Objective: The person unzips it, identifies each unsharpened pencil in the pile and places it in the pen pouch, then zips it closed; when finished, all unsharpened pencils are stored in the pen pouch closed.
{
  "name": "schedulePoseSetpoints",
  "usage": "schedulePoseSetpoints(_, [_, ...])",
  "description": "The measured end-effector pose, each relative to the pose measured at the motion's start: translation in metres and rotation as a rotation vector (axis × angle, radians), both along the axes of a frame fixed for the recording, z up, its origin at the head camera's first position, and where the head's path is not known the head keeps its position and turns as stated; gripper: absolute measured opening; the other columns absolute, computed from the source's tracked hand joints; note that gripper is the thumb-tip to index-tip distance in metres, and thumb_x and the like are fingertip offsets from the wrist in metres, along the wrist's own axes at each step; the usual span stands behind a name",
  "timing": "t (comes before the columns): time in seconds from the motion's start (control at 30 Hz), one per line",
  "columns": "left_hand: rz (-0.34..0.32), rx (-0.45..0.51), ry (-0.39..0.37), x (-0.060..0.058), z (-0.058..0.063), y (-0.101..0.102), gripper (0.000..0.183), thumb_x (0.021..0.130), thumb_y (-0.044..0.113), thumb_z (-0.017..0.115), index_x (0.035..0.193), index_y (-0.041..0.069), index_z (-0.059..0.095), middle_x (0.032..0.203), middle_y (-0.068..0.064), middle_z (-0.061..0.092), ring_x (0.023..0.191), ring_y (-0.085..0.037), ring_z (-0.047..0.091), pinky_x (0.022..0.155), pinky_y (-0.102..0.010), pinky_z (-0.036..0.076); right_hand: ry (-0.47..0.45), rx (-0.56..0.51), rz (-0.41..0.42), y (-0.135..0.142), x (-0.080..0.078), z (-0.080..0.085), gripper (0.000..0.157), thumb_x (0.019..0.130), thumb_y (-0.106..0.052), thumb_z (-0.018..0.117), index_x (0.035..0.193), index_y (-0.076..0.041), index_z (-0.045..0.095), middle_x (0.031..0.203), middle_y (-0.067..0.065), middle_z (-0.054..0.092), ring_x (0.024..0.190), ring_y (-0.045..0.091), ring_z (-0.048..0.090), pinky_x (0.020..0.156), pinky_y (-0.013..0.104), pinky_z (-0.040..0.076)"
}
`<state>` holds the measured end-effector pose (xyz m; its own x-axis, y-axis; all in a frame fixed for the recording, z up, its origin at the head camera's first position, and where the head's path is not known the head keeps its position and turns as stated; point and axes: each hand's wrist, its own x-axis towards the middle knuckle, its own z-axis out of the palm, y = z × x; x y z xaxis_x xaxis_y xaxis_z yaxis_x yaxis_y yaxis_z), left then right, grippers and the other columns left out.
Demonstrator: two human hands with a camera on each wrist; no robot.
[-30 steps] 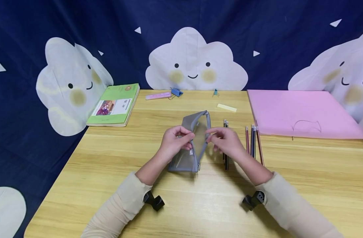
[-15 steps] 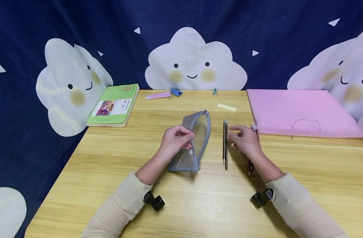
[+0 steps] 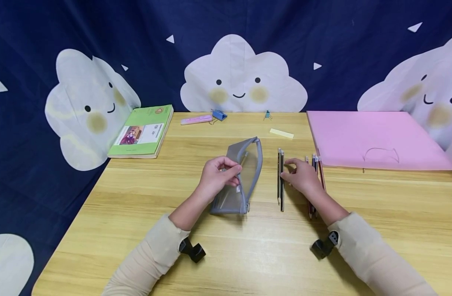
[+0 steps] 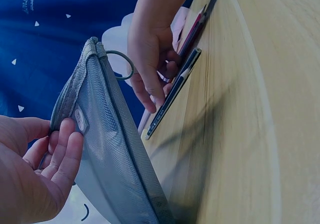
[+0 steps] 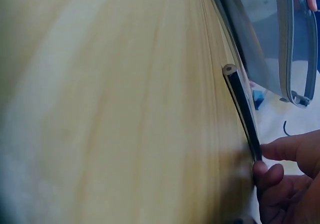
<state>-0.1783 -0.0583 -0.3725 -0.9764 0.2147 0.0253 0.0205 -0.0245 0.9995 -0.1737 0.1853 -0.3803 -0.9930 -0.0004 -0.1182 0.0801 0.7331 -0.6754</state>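
My left hand (image 3: pixel 222 176) pinches one edge of a grey mesh zipper pouch (image 4: pixel 112 149), whose mouth gapes to the right. A pencil inside the pouch shows faintly through the opening. Two black pencils (image 3: pixel 282 185) lie side by side on the table, to the right of the pouch. At their right side is my right hand (image 3: pixel 303 174), its thumb touching the nearer black pencil (image 5: pixel 242 114) and its index finger just beside it. Several dark red and dark blue pencils (image 3: pixel 314 162) lie partly hidden under the right hand and wrist.
A green book (image 3: pixel 140 131) lies at the back left. Along the back edge are a pink pen-shaped item (image 3: pixel 196 119), a blue binder clip (image 3: pixel 220 115) and a teal one (image 3: pixel 268 115). A pale yellow strip (image 3: pixel 281 133) and a pink folder (image 3: pixel 377 135) lie further right.
My right hand has let go of the pouch's right edge and moved right, over to the black pencils, lately edging closer to them. The left hand keeps its hold on the pouch.
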Motion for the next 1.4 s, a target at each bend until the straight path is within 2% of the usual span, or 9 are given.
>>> schedulePoseSetpoints(0.13, [-0.001,0.022,0.025,-0.020,-0.036,-0.003,0.033,0.068,0.028,0.072,0.086,0.003,0.059,0.075,-0.014,0.056,0.052,-0.027,0.058,0.049,-0.037,0.053,-0.063,0.146,0.003,-0.002,0.000,0.005,0.063,0.076,-0.022,0.060,0.127,0.002,0.033,0.074,0.011,0.055,0.051,0.018,0.046,0.042,0.027,0.038])
schedulePoseSetpoints(0.3, [0.002,0.024,0.019,-0.024,-0.042,-0.003,0.039,0.064,0.035,0.073,0.084,0.005,0.060,0.077,-0.018,0.056,0.054,-0.032,0.058,0.050,-0.042,0.053,-0.157,0.270,0.004,-0.005,0.001,0.015,0.056,0.076,-0.027,0.061,0.113,0.008,0.038,0.076,0.015,0.052,0.055,0.021,0.045,0.042,0.027,0.035])
schedulePoseSetpoints(0.5, [-0.010,0.005,0.008,-0.010,-0.019,-0.002,0.029,0.071,0.023,0.070,0.087,0.002,0.059,0.075,-0.012,0.055,0.051,-0.023,0.058,0.049,-0.034,0.053,-0.249,0.284,0.031,-0.003,0.002,0.019,0.023,0.078,-0.021,0.057,0.065,-0.002,0.054,0.050,0.006,0.051,0.040,0.016,0.047,0.035,0.024,0.037])
schedulePoseSetpoints(0.63, [-0.001,-0.009,-0.036,0.008,0.013,0.001,0.019,0.075,0.011,0.066,0.086,-0.003,0.057,0.073,-0.011,0.054,0.049,-0.018,0.057,0.049,-0.031,0.053,-0.260,0.238,0.057,0.000,0.005,0.025,0.021,0.078,-0.020,0.056,0.064,-0.004,0.054,0.046,0.004,0.051,0.038,0.015,0.048,0.036,0.024,0.040])
schedulePoseSetpoints(0.77, [-0.001,-0.010,-0.086,0.015,0.030,0.002,0.016,0.076,0.006,0.065,0.084,-0.005,0.056,0.072,-0.010,0.053,0.049,-0.017,0.057,0.051,-0.030,0.054,-0.106,0.108,0.017,0.002,0.009,0.042,0.024,0.078,-0.021,0.053,0.091,-0.001,0.048,0.051,0.007,0.053,0.040,0.017,0.049,0.036,0.024,0.040])
schedulePoseSetpoints(0.9, [0.004,-0.012,-0.098,0.015,0.032,0.001,0.016,0.076,0.006,0.065,0.084,-0.005,0.056,0.072,-0.010,0.053,0.049,-0.016,0.056,0.051,-0.031,0.054,0.193,-0.214,-0.123,-0.001,0.005,0.049,0.031,0.077,-0.015,0.053,0.104,-0.006,0.040,0.064,0.014,0.059,0.043,0.028,0.053,0.033,0.033,0.044])
schedulePoseSetpoints(1.1, [0.006,-0.006,-0.090,0.015,0.032,0.001,0.014,0.076,0.004,0.064,0.084,-0.004,0.056,0.072,-0.011,0.054,0.049,-0.016,0.056,0.051,-0.030,0.054,0.605,-0.705,-0.154,0.009,-0.034,-0.013,0.037,0.076,-0.017,0.065,0.104,-0.016,0.040,0.069,0.015,0.062,0.037,0.029,0.049,0.029,0.039,0.041])
schedulePoseSetpoints(1.2, [0.004,-0.006,-0.090,0.015,0.032,0.001,0.014,0.076,0.004,0.064,0.084,-0.004,0.057,0.073,-0.011,0.054,0.049,-0.017,0.057,0.052,-0.030,0.054,0.544,-0.815,-0.131,-0.004,-0.030,-0.014,0.039,0.076,-0.014,0.065,0.103,-0.013,0.038,0.072,0.019,0.062,0.037,0.030,0.048,0.031,0.038,0.044])
schedulePoseSetpoints(1.4, [-0.006,0.011,-0.082,0.014,0.030,0.001,0.014,0.075,0.003,0.064,0.084,-0.005,0.056,0.073,-0.011,0.054,0.049,-0.017,0.057,0.052,-0.031,0.054,0.253,-0.723,-0.114,-0.046,0.011,0.030,0.032,0.080,-0.007,0.058,0.100,-0.004,0.032,0.075,0.021,0.061,0.039,0.023,0.051,0.038,0.035,0.049])
